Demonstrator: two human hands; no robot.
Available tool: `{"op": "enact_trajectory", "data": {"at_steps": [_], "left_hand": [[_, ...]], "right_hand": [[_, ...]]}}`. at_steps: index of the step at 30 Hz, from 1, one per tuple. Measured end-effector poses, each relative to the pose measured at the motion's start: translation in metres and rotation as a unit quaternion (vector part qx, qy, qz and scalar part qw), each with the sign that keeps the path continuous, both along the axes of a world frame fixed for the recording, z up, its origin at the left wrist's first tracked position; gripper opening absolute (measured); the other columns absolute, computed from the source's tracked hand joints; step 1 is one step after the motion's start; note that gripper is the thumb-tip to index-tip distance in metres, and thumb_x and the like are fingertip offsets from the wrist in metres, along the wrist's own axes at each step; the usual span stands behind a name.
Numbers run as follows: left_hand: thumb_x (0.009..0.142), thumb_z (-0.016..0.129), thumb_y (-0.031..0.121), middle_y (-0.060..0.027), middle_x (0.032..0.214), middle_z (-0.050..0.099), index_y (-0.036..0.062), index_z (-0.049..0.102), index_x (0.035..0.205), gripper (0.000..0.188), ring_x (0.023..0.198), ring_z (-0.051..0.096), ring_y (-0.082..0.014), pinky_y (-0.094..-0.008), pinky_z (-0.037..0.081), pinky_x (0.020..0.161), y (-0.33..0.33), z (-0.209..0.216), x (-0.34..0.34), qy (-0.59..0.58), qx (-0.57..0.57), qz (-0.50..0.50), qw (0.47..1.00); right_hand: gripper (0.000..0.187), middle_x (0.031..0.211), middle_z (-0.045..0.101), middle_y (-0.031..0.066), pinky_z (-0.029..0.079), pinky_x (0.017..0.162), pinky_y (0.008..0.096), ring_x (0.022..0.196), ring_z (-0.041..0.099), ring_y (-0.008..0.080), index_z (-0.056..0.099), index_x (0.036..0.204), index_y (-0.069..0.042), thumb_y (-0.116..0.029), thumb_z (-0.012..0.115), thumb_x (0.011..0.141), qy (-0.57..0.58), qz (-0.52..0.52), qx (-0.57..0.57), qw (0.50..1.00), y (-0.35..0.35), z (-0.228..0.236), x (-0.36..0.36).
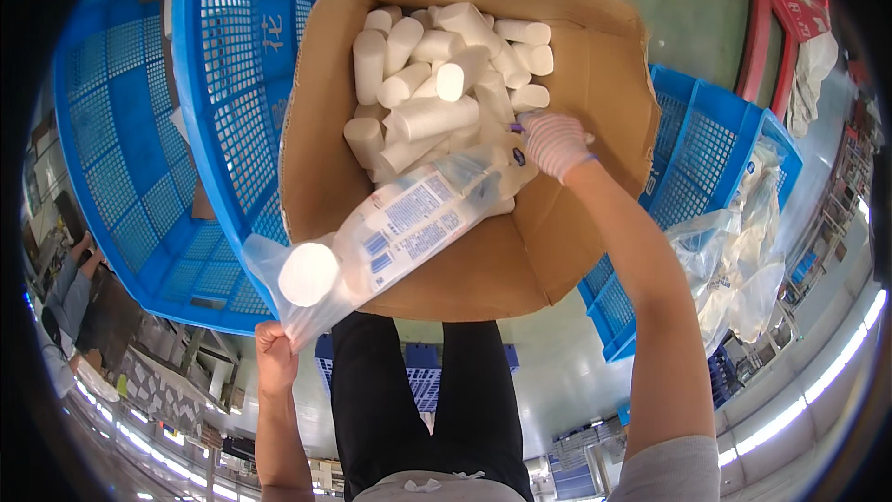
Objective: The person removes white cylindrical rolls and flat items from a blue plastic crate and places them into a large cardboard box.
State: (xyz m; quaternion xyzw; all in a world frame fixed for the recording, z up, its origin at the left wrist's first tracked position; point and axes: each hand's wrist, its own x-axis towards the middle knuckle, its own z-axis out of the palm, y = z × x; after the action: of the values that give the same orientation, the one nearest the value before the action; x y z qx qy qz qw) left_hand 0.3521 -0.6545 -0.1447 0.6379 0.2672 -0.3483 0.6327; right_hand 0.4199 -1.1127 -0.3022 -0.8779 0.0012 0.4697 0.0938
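A clear plastic bag with blue print stretches slantwise over the near part of a cardboard box. My left hand is closed on the bag's lower-left end, just outside the box. Beside that end, one white roll shows its round face inside the film. My right hand, in a striped white glove, grips the bag's other end over the box; a bit of purple shows at its fingertips. Many loose white rolls lie heaped in the box, partly covered by the bag.
Tall blue mesh crates stand close along the box's left side. Another blue crate on the right carries crumpled clear bags. A red metal frame rises at the far right. A blue pallet lies behind my legs.
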Motion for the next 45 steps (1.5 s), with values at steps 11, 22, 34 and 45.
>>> {"op": "enact_trajectory", "data": {"at_steps": [11, 22, 34, 45], "left_hand": [[0.065, 0.033, -0.012, 0.0039, 0.055, 0.052, -0.0005, 0.064, 0.064, 0.033, 0.05, 0.038, -0.0014, -0.0185, 0.026, 0.047, -0.046, -0.008, 0.036, -0.005, 0.045, -0.005, 0.999], [0.068, 0.042, -0.009, -0.0109, 0.095, 0.054, 0.0006, 0.052, 0.101, 0.036, 0.093, 0.053, -0.0246, -0.0311, 0.04, 0.085, -0.214, -0.038, 0.15, -0.482, 0.274, -0.326, 0.766], [0.071, 0.063, 0.014, -0.0081, 0.079, 0.052, 0.0042, 0.054, 0.087, 0.02, 0.075, 0.056, -0.0238, -0.0344, 0.048, 0.064, -0.216, -0.12, 0.076, -0.364, 0.165, -0.762, 0.51], [0.064, 0.059, 0.002, -0.0099, 0.07, 0.049, 0.0048, 0.05, 0.071, 0.012, 0.069, 0.052, -0.0291, -0.0374, 0.044, 0.058, -0.157, -0.001, 0.121, -0.369, 0.088, -0.691, 0.615]], "right_hand": [[0.042, 0.108, 0.052, 0.0181, 0.048, 0.073, 0.0397, 0.085, 0.058, 0.0348, 0.047, 0.111, -0.001, -0.012, 0.052, 0.07, 0.014, 0.007, 0.281, 0.96, 0.089, 0.041, 0.009], [0.042, 0.094, 0.057, 0.0207, 0.047, 0.07, 0.0423, 0.08, 0.059, 0.0334, 0.046, 0.105, -0.003, -0.034, 0.051, 0.078, -0.073, -0.202, 0.142, 0.966, 0.056, 0.012, -0.039], [0.016, 0.085, 0.063, 0.0142, 0.047, 0.071, 0.0409, 0.082, 0.06, 0.0316, 0.06, 0.087, -0.006, -0.012, 0.049, 0.077, -0.131, -0.267, 0.094, 0.95, 0.045, -0.043, -0.043], [0.026, 0.095, 0.062, 0.0211, 0.048, 0.077, 0.0385, 0.092, 0.06, 0.0332, 0.062, 0.097, 0.0, -0.015, 0.051, 0.079, 0.049, -0.495, -0.001, 0.867, 0.0, -0.067, -0.064]]}}
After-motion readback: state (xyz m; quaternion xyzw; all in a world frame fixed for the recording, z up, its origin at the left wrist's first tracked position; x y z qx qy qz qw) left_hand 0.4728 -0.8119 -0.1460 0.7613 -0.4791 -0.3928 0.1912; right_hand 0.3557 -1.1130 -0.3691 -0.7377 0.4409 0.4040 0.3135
